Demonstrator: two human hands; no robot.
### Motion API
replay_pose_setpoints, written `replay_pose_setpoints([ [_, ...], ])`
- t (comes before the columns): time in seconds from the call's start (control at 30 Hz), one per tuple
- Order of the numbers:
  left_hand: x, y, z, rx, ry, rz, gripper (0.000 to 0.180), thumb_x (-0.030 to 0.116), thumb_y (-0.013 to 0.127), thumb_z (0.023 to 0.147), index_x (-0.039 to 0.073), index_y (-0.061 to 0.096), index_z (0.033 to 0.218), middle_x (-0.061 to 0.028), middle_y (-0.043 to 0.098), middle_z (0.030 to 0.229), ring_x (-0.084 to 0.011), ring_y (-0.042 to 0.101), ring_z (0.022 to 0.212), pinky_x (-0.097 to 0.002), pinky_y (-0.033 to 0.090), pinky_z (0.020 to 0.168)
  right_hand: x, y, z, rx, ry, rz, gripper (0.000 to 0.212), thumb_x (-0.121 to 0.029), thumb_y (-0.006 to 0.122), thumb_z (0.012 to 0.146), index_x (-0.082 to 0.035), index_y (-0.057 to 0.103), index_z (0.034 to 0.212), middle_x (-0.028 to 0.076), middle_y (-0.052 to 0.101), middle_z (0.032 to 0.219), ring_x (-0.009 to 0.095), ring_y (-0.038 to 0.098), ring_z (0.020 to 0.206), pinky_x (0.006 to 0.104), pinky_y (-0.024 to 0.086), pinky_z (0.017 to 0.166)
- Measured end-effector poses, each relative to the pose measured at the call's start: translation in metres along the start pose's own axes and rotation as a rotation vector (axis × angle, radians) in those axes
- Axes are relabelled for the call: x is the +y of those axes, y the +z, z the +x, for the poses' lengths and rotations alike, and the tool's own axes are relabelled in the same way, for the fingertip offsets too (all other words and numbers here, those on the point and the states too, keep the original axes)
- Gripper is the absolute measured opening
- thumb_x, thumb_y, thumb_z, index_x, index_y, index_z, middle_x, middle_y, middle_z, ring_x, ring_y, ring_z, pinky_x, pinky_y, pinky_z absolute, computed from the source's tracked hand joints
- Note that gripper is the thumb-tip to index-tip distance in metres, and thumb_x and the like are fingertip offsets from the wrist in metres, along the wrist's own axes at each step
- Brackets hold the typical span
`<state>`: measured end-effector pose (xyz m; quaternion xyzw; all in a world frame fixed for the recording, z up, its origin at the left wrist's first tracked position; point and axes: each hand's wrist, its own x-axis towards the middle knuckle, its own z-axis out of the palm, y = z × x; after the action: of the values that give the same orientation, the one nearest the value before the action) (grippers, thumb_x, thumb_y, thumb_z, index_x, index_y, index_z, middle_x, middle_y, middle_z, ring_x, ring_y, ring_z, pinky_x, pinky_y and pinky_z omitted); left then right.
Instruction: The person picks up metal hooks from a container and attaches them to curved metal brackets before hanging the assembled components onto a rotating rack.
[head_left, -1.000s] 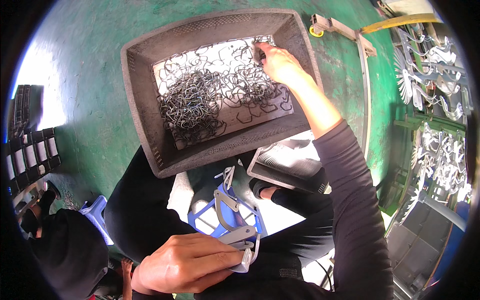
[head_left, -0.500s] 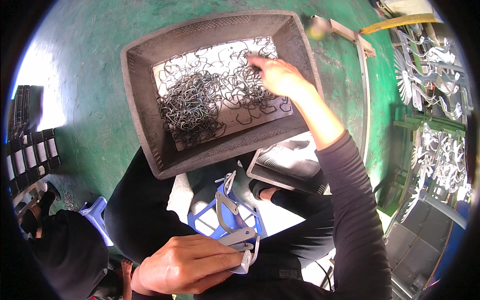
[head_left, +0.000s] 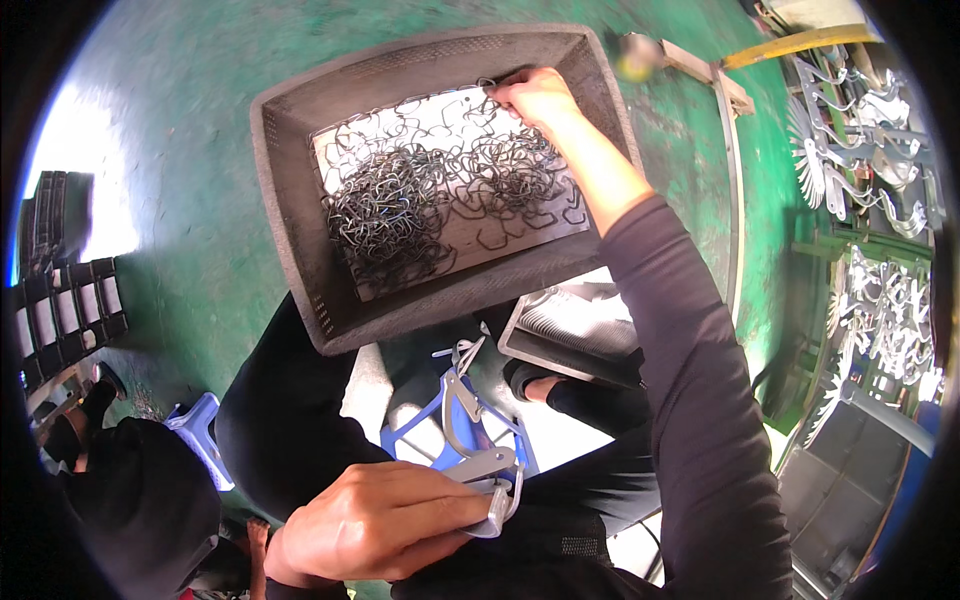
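The right hand reaches inside the grey bin, near its far right corner, and its thumb and fingers pinch one bent wire hook close to the far edge. Many similar hooks lie on the bottom of the bin: a dense heap is by the left edge, and a looser group is toward the right edge. The left hand is clenched around a light-grey metal part, below the near edge. Beyond this hand there is a blue stool. A smaller dark bin stands near the near right corner.
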<state>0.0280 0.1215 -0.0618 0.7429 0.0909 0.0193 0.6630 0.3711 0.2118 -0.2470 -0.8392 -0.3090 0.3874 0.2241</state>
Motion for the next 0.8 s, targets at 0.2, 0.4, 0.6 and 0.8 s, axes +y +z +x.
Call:
replay_pose_setpoints([
  [0.2, 0.009, 0.010, -0.001, 0.046, -0.045, 0.089, 0.020, 0.001, 0.070, 0.068, 0.002, 0.062, 0.085, -0.0114, 0.063, 0.077, -0.0279, 0.063, 0.068, -0.0327, 0.051, 0.059, 0.011, -0.032, -0.084, -0.163, -0.111, 0.625, 0.016, -0.008, 0.064, 0.081, -0.002, 0.058, 0.095, 0.001, 0.062, 0.079, 0.004, 0.055, 0.063, 0.0159, 0.044, 0.047],
  [0.4, 0.016, 0.033, -0.019, 0.226, 0.025, 0.193, 0.013, 0.001, 0.070, 0.070, -0.002, 0.060, 0.078, -0.0106, 0.060, 0.071, -0.0220, 0.058, 0.059, -0.0274, 0.046, 0.054, -0.005, -0.052, -0.204, -0.168, -0.329, 0.686, 0.013, -0.011, 0.063, 0.083, -0.004, 0.061, 0.094, -0.001, 0.061, 0.078, 0.005, 0.057, 0.065, 0.0166, 0.048, 0.053],
  [0.6, 0.024, 0.045, -0.036, 0.286, -0.036, 0.149, 0.014, 0.001, 0.066, 0.075, -0.002, 0.064, 0.089, -0.0083, 0.061, 0.071, -0.0120, 0.057, 0.063, -0.0257, 0.045, 0.057, -0.031, -0.056, -0.338, -0.120, -0.399, 0.608, 0.014, -0.013, 0.064, 0.082, -0.001, 0.064, 0.087, 0.006, 0.065, 0.076, 0.010, 0.062, 0.067, 0.0199, 0.048, 0.053],
  [0.8, 0.038, 0.054, -0.053, 0.248, -0.027, 0.159, 0.015, 0.002, 0.062, 0.081, -0.005, 0.063, 0.094, -0.0088, 0.063, 0.085, -0.0115, 0.058, 0.074, -0.0227, 0.045, 0.062, -0.017, -0.040, -0.383, -0.287, -0.412, 0.762, 0.016, -0.018, 0.067, 0.081, -0.003, 0.066, 0.085, 0.003, 0.065, 0.083, 0.009, 0.059, 0.077, 0.0227, 0.046, 0.070],
])
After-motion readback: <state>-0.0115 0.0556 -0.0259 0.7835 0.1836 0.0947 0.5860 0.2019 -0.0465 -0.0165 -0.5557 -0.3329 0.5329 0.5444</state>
